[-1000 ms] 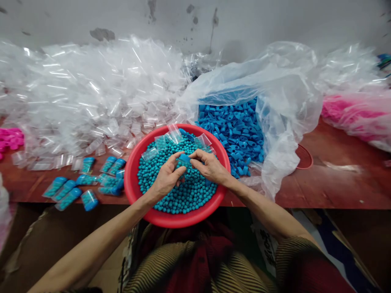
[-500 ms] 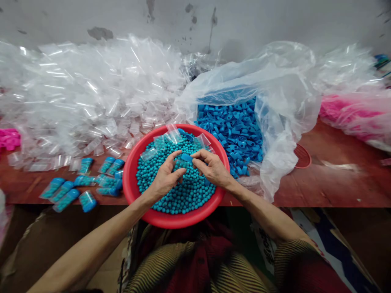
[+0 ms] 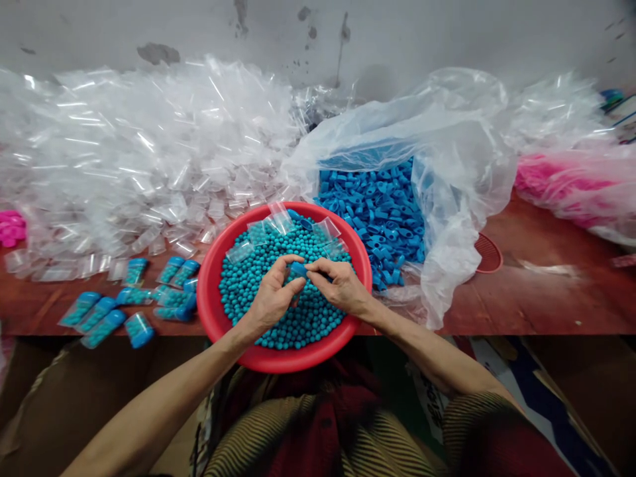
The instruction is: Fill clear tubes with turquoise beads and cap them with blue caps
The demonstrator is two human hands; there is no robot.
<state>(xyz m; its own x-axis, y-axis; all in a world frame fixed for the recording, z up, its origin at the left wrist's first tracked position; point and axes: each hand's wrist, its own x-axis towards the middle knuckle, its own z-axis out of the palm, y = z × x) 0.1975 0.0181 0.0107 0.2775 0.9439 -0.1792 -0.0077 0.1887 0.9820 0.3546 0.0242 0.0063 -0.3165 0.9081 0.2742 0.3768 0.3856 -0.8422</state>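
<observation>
Over the red basin (image 3: 209, 318) of turquoise beads (image 3: 285, 334), my two hands meet around one small piece. My left hand (image 3: 272, 295) is closed, thumb and forefinger around a clear plastic tube, which is now mostly hidden by the fingers. On the tube's end is a blue plastic cap (image 3: 298, 269), pinched by the thumb and forefinger of my right hand (image 3: 342, 286). A few loose clear tubes (image 3: 281, 218) lie on the beads at the basin's far side. Left of the basin, several capped tubes filled with beads (image 3: 103, 330) rest on the table.
A large heap of clear tubes (image 3: 149, 152) covers the back left of the red-brown table (image 3: 551, 298). Behind the basin to the right, blue caps (image 3: 377, 218) spill from a translucent bag (image 3: 462, 179). Further right are a red mesh lid (image 3: 489, 253) and a bag of pink pieces (image 3: 561, 185).
My hands have drawn closer together and slightly lower, with the blue cap turned and pressed between them. The left fingers now cover more of the clear tube. The view has shifted slightly.
</observation>
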